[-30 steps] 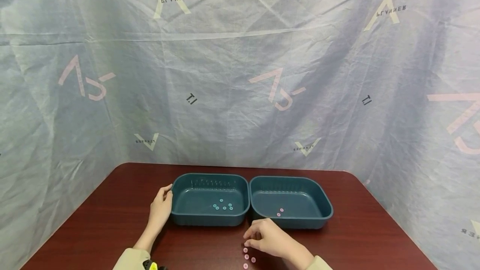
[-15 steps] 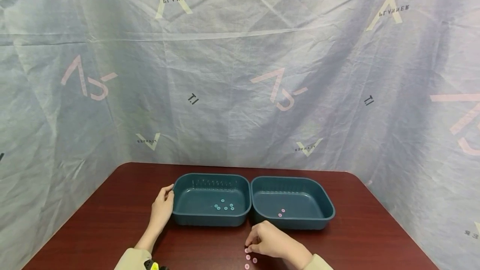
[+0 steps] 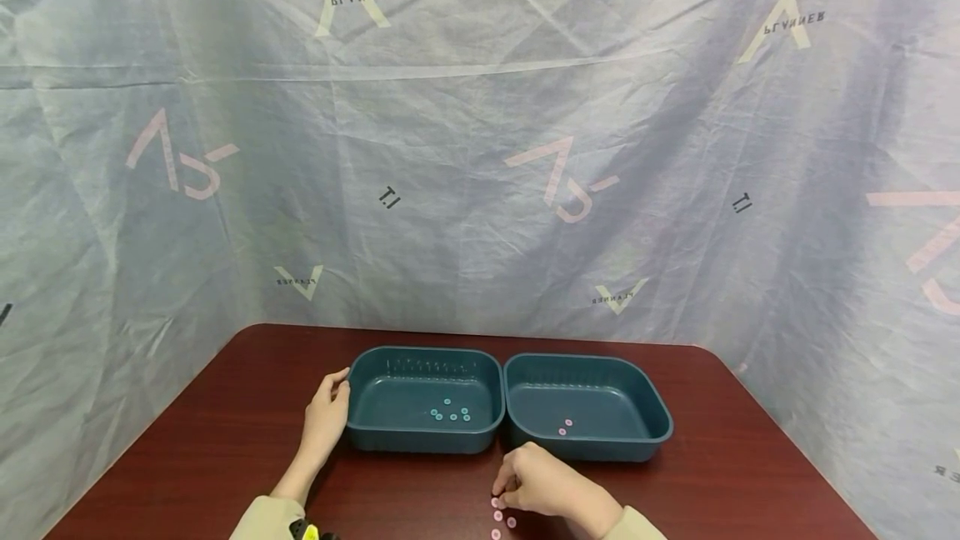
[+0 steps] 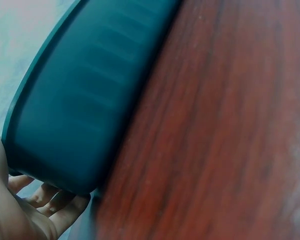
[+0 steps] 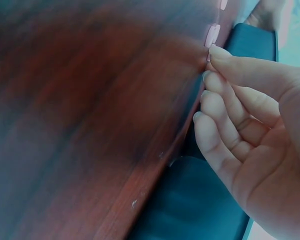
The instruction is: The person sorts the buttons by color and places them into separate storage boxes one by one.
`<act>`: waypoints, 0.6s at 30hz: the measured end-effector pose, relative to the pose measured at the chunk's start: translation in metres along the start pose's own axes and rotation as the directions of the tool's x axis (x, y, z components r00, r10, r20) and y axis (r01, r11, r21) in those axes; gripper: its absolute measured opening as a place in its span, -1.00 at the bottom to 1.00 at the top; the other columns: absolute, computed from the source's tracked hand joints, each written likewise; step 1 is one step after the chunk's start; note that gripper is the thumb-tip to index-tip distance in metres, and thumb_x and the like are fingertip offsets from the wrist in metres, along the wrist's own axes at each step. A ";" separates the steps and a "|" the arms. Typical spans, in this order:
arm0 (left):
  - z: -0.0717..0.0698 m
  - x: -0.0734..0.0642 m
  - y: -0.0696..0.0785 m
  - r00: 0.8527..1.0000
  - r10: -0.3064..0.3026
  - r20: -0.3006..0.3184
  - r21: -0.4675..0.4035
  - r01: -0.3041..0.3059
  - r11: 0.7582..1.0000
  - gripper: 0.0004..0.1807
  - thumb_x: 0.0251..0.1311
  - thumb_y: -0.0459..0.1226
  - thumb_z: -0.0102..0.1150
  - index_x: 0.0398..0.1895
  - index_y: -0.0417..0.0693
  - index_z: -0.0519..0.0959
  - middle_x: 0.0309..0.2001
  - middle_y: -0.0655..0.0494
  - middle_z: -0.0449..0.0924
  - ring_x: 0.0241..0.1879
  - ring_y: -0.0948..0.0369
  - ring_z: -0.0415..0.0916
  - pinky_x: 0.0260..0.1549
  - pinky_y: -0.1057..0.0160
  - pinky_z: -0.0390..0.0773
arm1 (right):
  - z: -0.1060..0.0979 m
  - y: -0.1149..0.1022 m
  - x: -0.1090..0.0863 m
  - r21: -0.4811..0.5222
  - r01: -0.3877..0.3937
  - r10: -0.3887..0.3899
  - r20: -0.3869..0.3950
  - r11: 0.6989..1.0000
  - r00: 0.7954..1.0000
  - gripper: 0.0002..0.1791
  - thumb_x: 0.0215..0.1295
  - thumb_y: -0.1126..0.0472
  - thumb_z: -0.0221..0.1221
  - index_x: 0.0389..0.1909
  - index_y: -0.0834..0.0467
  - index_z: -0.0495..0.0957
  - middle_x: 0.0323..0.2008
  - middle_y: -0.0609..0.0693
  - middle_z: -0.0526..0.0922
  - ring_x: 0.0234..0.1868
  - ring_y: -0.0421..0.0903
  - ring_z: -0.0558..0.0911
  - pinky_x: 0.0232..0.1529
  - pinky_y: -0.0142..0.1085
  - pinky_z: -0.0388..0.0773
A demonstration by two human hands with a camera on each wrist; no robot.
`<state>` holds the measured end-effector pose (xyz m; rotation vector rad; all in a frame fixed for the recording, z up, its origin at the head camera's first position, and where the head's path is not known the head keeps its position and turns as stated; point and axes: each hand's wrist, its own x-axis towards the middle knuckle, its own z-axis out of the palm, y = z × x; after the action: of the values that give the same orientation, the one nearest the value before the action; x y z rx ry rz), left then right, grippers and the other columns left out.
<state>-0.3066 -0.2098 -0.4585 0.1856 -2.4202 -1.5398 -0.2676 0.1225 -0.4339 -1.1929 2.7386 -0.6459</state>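
Observation:
My right hand [image 3: 542,480] is low over the table in front of the bins, thumb and forefinger pinching a small round pink button [image 3: 495,502]. In the right wrist view, that thumb [image 5: 240,67] meets the forefinger at the button's edge, with the other fingers loosely bent. Several more pink buttons [image 3: 498,516] lie just below it on the wood. My left hand [image 3: 326,417] rests its fingers against the outer left end of the left teal bin [image 3: 420,440]. Its relaxed fingers [image 4: 65,212] touch the bin's outside wall in the left wrist view.
Inside the left bin lie several blue buttons [image 3: 453,417]. The right teal bin [image 3: 622,447], right beside it, contains two pink buttons [image 3: 568,422]. Both stand on a dark red wooden table [image 3: 187,448], with a printed grey cloth [image 3: 465,257] hanging behind it.
My right hand has moved down slightly, and its thumb and forefinger have come together at the pink button farthest from me. The left hand stays at the bin.

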 end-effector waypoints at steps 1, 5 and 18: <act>0.000 0.000 0.000 1.000 0.000 -0.001 0.000 0.000 1.000 -0.51 0.47 -0.13 -0.37 0.37 -0.13 0.18 0.28 -0.32 0.26 0.22 -0.20 0.26 0.06 -0.19 0.32 | 0.000 0.000 0.000 -0.004 0.006 -0.006 0.001 1.000 1.000 -0.93 0.02 0.30 0.33 -0.48 0.07 0.73 -0.55 -0.31 0.55 -0.57 -0.52 0.40 -0.52 -0.61 0.38; 0.000 0.000 0.000 1.000 -0.002 -0.004 -0.001 0.002 1.000 -0.51 0.47 -0.13 -0.36 0.37 -0.12 0.19 0.28 -0.32 0.27 0.23 -0.19 0.26 0.08 -0.19 0.32 | -0.001 0.000 0.002 -0.028 0.042 -0.042 0.009 0.999 0.999 -0.93 0.04 0.28 0.33 -0.48 0.05 0.74 -0.55 -0.31 0.60 -0.56 -0.53 0.41 -0.51 -0.63 0.37; 0.000 0.001 0.000 1.000 -0.001 -0.011 0.002 0.001 1.000 -0.52 0.46 -0.16 -0.34 0.36 -0.14 0.20 0.27 -0.33 0.28 0.22 -0.19 0.27 0.08 -0.19 0.31 | -0.002 -0.004 0.005 -0.101 0.061 -0.057 0.041 0.993 0.998 -0.94 0.06 0.25 0.33 -0.50 0.01 0.74 -0.56 -0.30 0.66 -0.56 -0.59 0.44 -0.50 -0.68 0.37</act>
<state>-0.3071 -0.2099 -0.4585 0.1948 -2.4135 -1.5330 -0.2691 0.1169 -0.4299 -1.2977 2.7438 -0.4884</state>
